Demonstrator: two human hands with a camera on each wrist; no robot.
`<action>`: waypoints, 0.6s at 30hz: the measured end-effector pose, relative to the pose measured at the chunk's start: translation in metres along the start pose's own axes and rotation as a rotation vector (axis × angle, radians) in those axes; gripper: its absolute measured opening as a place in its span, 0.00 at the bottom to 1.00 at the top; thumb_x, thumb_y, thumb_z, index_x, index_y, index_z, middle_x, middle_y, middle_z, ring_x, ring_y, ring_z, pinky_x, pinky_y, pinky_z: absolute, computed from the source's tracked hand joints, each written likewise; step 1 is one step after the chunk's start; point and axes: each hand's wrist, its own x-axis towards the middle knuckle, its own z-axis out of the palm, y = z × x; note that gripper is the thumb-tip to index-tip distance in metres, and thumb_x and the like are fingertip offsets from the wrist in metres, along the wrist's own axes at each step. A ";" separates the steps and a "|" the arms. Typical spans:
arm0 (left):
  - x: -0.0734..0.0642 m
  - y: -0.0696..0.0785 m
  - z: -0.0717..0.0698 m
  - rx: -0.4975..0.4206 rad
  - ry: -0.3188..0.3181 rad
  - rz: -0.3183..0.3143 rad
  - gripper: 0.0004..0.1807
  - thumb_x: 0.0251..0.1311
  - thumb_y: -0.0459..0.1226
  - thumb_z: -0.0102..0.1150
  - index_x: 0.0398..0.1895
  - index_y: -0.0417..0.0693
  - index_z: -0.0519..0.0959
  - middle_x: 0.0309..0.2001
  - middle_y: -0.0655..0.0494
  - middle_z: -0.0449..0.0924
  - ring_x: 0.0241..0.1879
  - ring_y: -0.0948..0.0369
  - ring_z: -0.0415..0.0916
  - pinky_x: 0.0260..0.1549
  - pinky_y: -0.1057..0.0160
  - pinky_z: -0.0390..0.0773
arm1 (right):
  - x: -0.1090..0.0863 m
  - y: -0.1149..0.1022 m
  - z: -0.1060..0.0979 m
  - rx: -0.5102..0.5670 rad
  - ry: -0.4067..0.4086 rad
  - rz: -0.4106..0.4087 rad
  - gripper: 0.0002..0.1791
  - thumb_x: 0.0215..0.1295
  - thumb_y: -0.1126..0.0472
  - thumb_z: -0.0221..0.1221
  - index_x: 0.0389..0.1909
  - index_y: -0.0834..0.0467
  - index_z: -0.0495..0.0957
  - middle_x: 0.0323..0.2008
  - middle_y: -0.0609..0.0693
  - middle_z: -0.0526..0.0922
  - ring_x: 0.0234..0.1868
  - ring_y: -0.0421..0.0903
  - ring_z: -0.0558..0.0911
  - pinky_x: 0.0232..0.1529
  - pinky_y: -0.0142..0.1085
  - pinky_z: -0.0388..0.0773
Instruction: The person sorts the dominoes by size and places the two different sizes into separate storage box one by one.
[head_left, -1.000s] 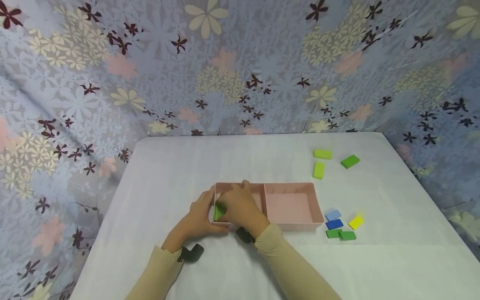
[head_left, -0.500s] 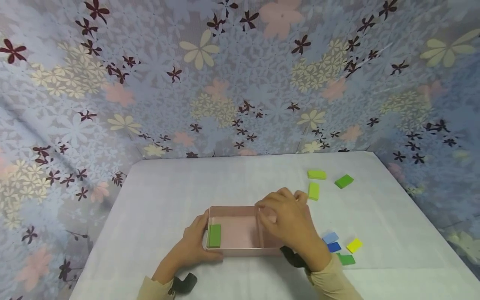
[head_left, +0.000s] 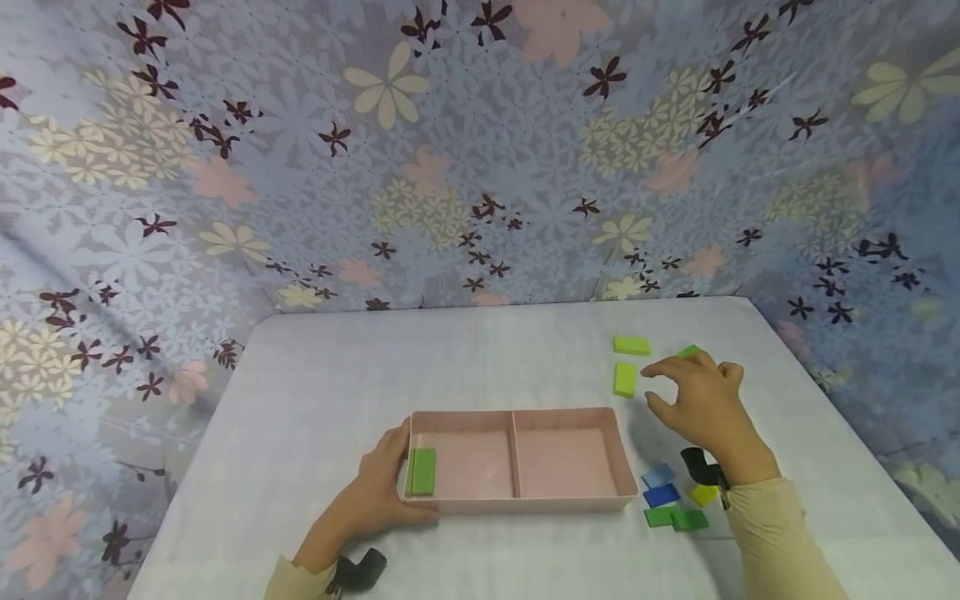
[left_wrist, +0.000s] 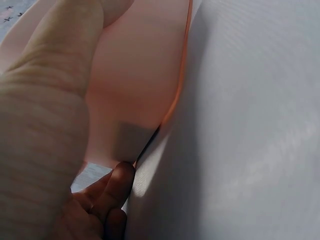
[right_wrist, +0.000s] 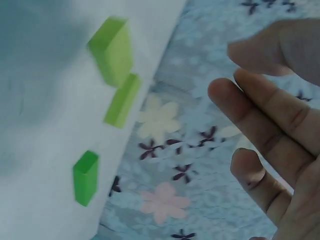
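A pink two-compartment box [head_left: 567, 505] lies on the white table. My left hand [head_left: 375, 487] grips its left end, thumb along the front wall; the left wrist view shows the fingertips at the box [left_wrist: 135, 65] wall. Inside the left compartment, a green block [head_left: 423, 472] sits against the end wall. My right hand [head_left: 701, 404] is over the table right of the box, holding nothing, thumb and fingers apart. Its fingertips are nearest a lime block [head_left: 625, 379]. Behind that lies another lime block [head_left: 632, 345]. The hand partly hides a green block [head_left: 687, 352], fully visible in the right wrist view.
Right of the box lie a light blue block [head_left: 657, 475], a dark blue block [head_left: 662, 496], a yellow block [head_left: 703, 496] partly hidden by the wrist, and two green blocks, the outer green block [head_left: 691, 521] overlapping the other. A flowered cloth [head_left: 465, 150] hangs behind the table.
My right hand has moved from inside the left compartment, across the box, to the right near the lime blocks, leaving the green block in view. My left hand keeps its grip on the box.
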 end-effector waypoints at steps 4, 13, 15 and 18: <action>0.001 -0.003 0.000 0.005 -0.014 0.011 0.70 0.28 0.66 0.73 0.75 0.70 0.38 0.69 0.59 0.55 0.66 0.50 0.55 0.59 0.34 0.55 | 0.009 0.014 0.011 -0.007 -0.050 0.015 0.19 0.48 0.57 0.70 0.44 0.52 0.82 0.44 0.52 0.83 0.43 0.51 0.69 0.38 0.56 0.47; 0.003 -0.004 0.000 -0.005 -0.008 0.014 0.71 0.27 0.65 0.74 0.75 0.72 0.37 0.68 0.62 0.55 0.66 0.52 0.56 0.59 0.37 0.57 | 0.024 0.023 0.029 -0.008 -0.131 0.029 0.19 0.49 0.54 0.69 0.44 0.53 0.83 0.47 0.56 0.83 0.46 0.55 0.69 0.40 0.57 0.49; 0.003 -0.005 0.000 -0.009 -0.010 0.022 0.71 0.27 0.65 0.74 0.75 0.72 0.37 0.68 0.62 0.55 0.66 0.52 0.56 0.59 0.37 0.58 | 0.027 0.024 0.033 -0.009 -0.157 0.032 0.20 0.48 0.53 0.70 0.45 0.53 0.83 0.47 0.56 0.82 0.47 0.55 0.68 0.41 0.58 0.49; 0.002 -0.006 -0.001 -0.014 -0.004 0.045 0.71 0.28 0.64 0.75 0.75 0.69 0.38 0.68 0.59 0.56 0.65 0.50 0.56 0.58 0.35 0.58 | 0.031 0.026 0.038 -0.013 -0.188 0.036 0.23 0.47 0.51 0.71 0.46 0.52 0.82 0.47 0.56 0.82 0.48 0.56 0.68 0.44 0.59 0.49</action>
